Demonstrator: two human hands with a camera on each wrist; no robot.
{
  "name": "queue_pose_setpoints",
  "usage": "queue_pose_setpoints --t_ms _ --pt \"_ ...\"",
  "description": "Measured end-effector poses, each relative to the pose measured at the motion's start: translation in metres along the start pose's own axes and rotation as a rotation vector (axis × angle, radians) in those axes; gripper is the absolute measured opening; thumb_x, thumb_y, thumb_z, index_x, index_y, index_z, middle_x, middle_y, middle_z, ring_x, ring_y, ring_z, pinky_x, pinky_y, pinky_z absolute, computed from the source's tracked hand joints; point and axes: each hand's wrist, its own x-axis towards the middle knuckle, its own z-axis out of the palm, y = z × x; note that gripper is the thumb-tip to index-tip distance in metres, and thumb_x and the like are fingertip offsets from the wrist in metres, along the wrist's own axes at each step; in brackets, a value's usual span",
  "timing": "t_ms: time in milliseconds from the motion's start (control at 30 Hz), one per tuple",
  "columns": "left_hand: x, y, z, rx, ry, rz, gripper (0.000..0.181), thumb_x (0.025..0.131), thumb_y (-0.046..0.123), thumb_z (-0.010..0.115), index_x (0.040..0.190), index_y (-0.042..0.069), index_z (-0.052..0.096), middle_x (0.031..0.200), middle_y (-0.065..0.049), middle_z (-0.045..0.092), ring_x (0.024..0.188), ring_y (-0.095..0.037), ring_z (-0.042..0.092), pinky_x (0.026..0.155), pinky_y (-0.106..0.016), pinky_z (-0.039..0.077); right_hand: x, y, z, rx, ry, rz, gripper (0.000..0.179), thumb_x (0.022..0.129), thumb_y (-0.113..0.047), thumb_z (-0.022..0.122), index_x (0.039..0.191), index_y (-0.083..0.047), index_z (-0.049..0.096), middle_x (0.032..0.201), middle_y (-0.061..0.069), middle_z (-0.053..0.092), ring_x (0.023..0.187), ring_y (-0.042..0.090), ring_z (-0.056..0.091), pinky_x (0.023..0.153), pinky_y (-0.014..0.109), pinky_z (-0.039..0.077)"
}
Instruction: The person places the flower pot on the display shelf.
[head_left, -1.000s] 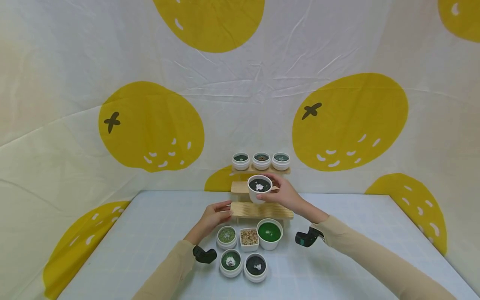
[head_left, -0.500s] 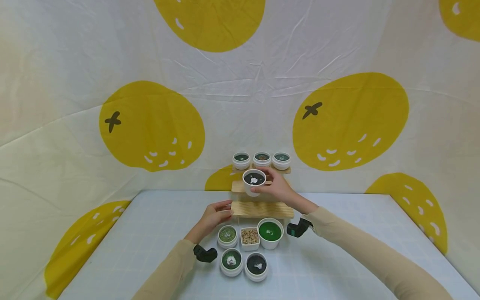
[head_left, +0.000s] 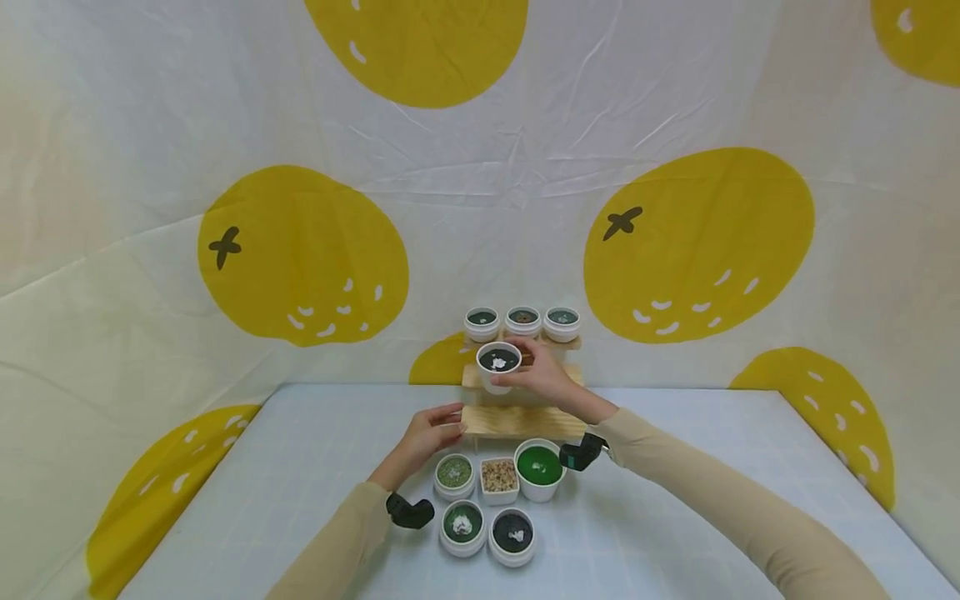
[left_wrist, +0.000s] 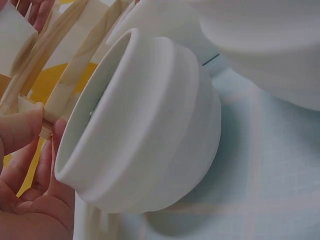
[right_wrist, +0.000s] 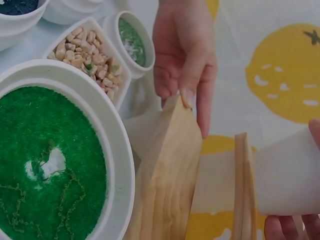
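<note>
- Head view: The right hand [head_left: 543, 373] grips a roughly upright white cup [head_left: 487, 381] of dark contents at the middle wooden tier [head_left: 470, 377]; the left hand [head_left: 424, 437], lower and to its left, pinches the end of the lowest wooden tier [head_left: 525, 422]. Beyond the right hand, three small bowls [head_left: 522, 329] line the top tier [head_left: 573, 343].
- Left wrist view: The left hand's thumb and fingers meet on the tier's corner, a white bowl [left_wrist: 145, 120] just beside them.
- Right wrist view: Fingers hold the cup near the middle wooden tier, contact unclear; a green-filled bowl [right_wrist: 120, 160] stands nearer the person than the right hand.
</note>
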Motion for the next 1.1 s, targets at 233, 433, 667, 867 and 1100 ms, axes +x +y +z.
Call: queue_pose_setpoints --t_ms 233,433,667,867,1100 --pt "-0.002 -0.002 0.000 -0.019 -0.007 0.012 0.047 0.087 0.003 0.065 0.133 -0.002 0.054 0.124 -0.025 0.062 0.091 -0.014 0.067 0.083 -0.030 0.059 0.001 -0.002 0.004 0.018 -0.001 0.042 0.070 0.076 -0.016 0.080 0.136 0.001 0.047 0.126 0.022 0.059 0.107 0.030 0.061 0.083 0.027 0.055" --pt "0.000 -0.001 -0.001 -0.019 -0.005 0.021 0.047 0.087 0.004 0.065 0.133 -0.003 0.054 0.123 -0.025 0.062 0.090 -0.014 0.067 0.082 -0.031 0.059 0.009 -0.004 0.009 0.007 0.001 0.074 0.067 0.078 -0.008 0.077 0.136 0.002 0.046 0.127 0.024 0.058 0.109 0.031 0.060 0.081 0.021 0.053" --pt "0.000 -0.001 0.001 -0.035 -0.009 0.026 0.047 0.087 0.003 0.065 0.132 -0.004 0.054 0.124 -0.027 0.061 0.089 -0.013 0.066 0.082 -0.031 0.059 0.009 -0.002 0.010 0.008 0.031 0.065 0.066 0.076 -0.005 0.078 0.134 0.004 0.047 0.126 0.024 0.058 0.105 0.029 0.061 0.082 0.022 0.053" --pt "-0.001 0.001 0.001 -0.019 0.002 0.035 0.046 0.087 0.004 0.066 0.132 -0.003 0.055 0.123 -0.026 0.061 0.090 -0.014 0.066 0.083 -0.033 0.059 0.008 -0.001 0.009 0.024 0.027 0.039 0.067 0.075 -0.002 0.079 0.133 0.006 0.046 0.127 0.026 0.057 0.109 0.035 0.060 0.094 0.038 0.053" --pt "-0.002 0.005 0.002 0.005 0.003 0.024 0.046 0.087 0.003 0.066 0.131 -0.003 0.056 0.122 -0.025 0.062 0.091 -0.015 0.066 0.083 -0.032 0.059 0.005 0.002 0.007 0.044 0.033 0.048 0.066 0.074 0.004 0.077 0.130 0.010 0.044 0.122 0.030 0.054 0.107 0.043 0.060 0.091 0.042 0.056"
